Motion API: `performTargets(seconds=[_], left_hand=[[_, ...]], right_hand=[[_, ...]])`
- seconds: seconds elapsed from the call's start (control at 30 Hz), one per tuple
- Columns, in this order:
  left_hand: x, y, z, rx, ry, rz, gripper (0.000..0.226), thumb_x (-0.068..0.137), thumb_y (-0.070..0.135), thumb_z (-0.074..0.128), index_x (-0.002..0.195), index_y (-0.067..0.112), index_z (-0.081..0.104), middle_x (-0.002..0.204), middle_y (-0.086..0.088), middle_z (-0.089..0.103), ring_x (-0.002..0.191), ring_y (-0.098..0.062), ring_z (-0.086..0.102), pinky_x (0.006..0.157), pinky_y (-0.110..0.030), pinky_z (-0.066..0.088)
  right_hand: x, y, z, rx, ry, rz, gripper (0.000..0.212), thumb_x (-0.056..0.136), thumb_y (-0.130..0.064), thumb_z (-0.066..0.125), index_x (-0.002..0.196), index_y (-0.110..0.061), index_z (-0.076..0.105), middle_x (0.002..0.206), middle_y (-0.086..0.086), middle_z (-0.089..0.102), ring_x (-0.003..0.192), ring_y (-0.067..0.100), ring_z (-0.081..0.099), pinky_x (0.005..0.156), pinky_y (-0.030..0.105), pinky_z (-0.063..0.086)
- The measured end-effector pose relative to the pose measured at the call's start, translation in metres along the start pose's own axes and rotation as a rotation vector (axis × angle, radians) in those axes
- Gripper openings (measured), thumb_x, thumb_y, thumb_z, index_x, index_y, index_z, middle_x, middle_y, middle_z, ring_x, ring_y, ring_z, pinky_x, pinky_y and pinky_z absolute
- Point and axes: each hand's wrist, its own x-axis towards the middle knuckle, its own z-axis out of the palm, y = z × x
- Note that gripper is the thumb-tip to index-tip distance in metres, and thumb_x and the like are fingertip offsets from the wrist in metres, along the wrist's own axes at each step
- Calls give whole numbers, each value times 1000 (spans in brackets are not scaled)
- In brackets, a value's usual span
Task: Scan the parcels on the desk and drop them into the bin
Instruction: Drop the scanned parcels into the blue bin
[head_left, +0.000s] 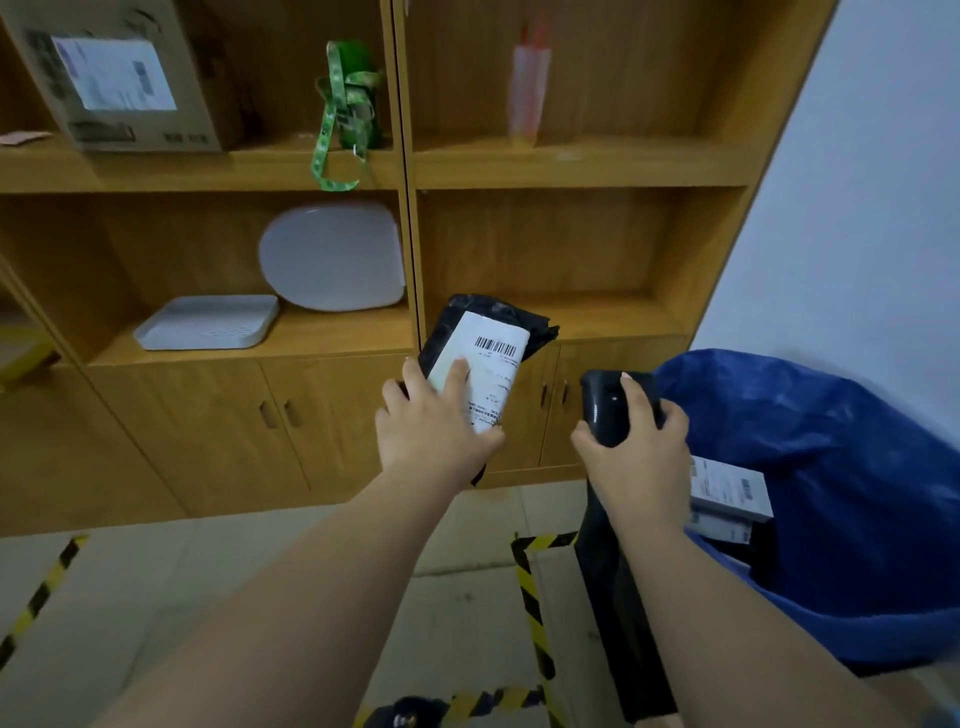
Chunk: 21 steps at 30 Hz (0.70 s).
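Note:
My left hand (434, 423) grips a black plastic parcel (491, 325) held up in front of the shelf, its white barcode label (485, 369) facing me. Just to its right, my right hand (641, 449) holds a black handheld scanner (608, 402), thumb on top, its head level with the parcel. At the right stands the bin lined with a blue bag (831, 467). Inside it lie white labelled boxes (727, 488). A black bag-like parcel (618, 597) lies at the bin's near edge, below my right forearm. The desk is out of view.
A wooden shelf unit (410, 171) with cabinet doors fills the background. It holds a cardboard box (119, 78), a green strap (337, 114), white trays (208, 322) and a clear bottle (527, 93). Yellow-black tape (532, 597) marks the floor. A white wall is at the right.

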Motion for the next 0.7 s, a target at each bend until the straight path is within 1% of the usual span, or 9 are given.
performTargets(seconds=[0.07, 0.17, 0.3, 0.4, 0.47, 0.53, 0.6, 0.7], left_hand=[[38, 2, 10, -11, 2, 41, 89, 80, 71, 47, 151, 35, 7, 152, -17, 15, 124, -37, 32, 98, -44, 38], [100, 8, 26, -11, -14, 127, 91, 80, 73, 47, 151, 36, 5, 155, -16, 12, 130, -40, 28, 102, -46, 37], [174, 31, 41, 13, -26, 305, 91, 80, 75, 46, 151, 36, 4, 156, -17, 9, 134, -41, 25, 106, -47, 36], [212, 68, 53, 26, -53, 453, 91, 81, 75, 44, 152, 36, 2, 157, -17, 7, 133, -40, 25, 106, -46, 34], [228, 97, 63, 6, -91, 543, 91, 81, 75, 43, 152, 37, 1, 156, -17, 6, 132, -40, 25, 105, -46, 33], [232, 128, 76, -18, -142, 628, 92, 81, 75, 41, 153, 37, -1, 157, -16, 3, 133, -39, 24, 106, -45, 32], [232, 161, 88, -32, -182, 718, 93, 80, 77, 40, 153, 38, -3, 157, -15, 1, 135, -39, 21, 108, -45, 30], [232, 210, 107, -49, -220, 846, 97, 80, 78, 43, 154, 38, -4, 157, -15, 0, 136, -38, 19, 111, -46, 29]], right_hand=[[25, -5, 20, -31, 1, 28, 72, 88, -46, 66, 152, -37, 35, 149, 9, 33, 124, 33, 46, 96, 45, 44], [65, -7, 50, -37, 41, 86, 71, 88, -47, 65, 152, -39, 34, 150, 8, 31, 127, 33, 45, 97, 46, 44], [114, -7, 73, -34, 107, 211, 70, 89, -46, 65, 151, -40, 34, 149, 7, 30, 126, 32, 45, 98, 44, 43], [138, 4, 75, -29, 169, 305, 71, 88, -46, 66, 151, -39, 34, 149, 6, 30, 126, 31, 46, 101, 45, 43], [148, 18, 69, -48, 236, 373, 72, 86, -45, 68, 150, -38, 37, 148, 7, 32, 125, 32, 47, 100, 46, 45], [152, 38, 58, -83, 277, 453, 71, 85, -44, 69, 149, -38, 39, 147, 6, 34, 123, 33, 48, 97, 46, 46], [156, 62, 44, -96, 326, 533, 72, 84, -45, 69, 149, -40, 38, 148, 4, 33, 122, 34, 48, 95, 48, 48], [163, 100, 23, -121, 418, 652, 72, 84, -48, 68, 149, -42, 37, 150, 3, 30, 120, 34, 50, 94, 49, 50]])
